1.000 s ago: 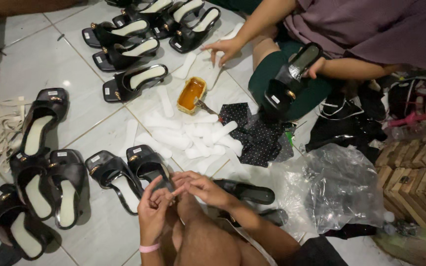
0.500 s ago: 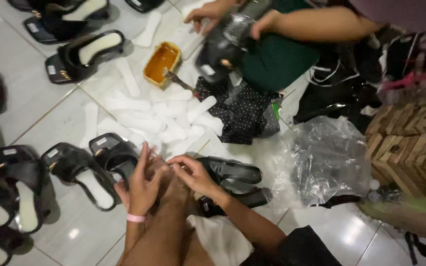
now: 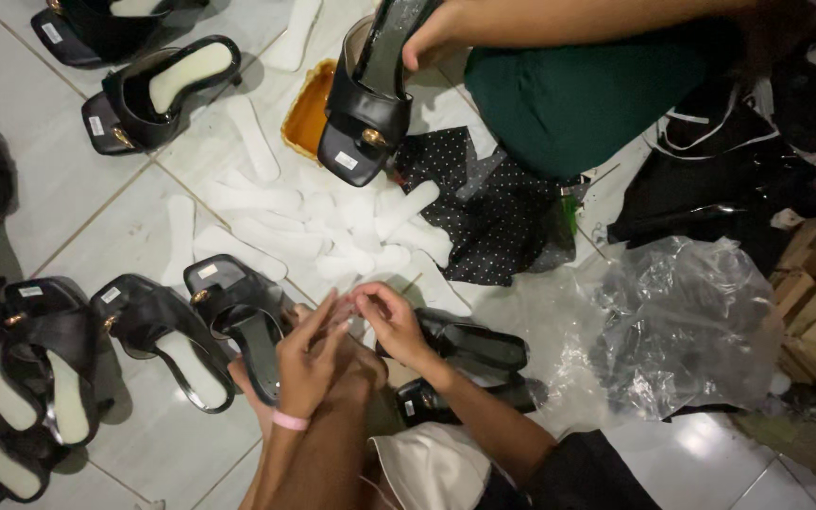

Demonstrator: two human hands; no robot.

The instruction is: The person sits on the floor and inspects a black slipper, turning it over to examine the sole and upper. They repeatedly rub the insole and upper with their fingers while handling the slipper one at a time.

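Both hands point(image 3: 351, 335) pinch something small — seemingly a clear film point(image 3: 349, 316); fingertips touching.

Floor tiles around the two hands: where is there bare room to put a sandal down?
Bare tile lies between the upper sandal and the left row of sandals. Another patch sits at bottom right beside the clear plastic bag. Crowded: the white insole pile, and around the left hand and right hand.

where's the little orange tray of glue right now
In the head view the orange tray sits on the floor at top centre, left of the black sandal another person holds, above the heap of white insoles.
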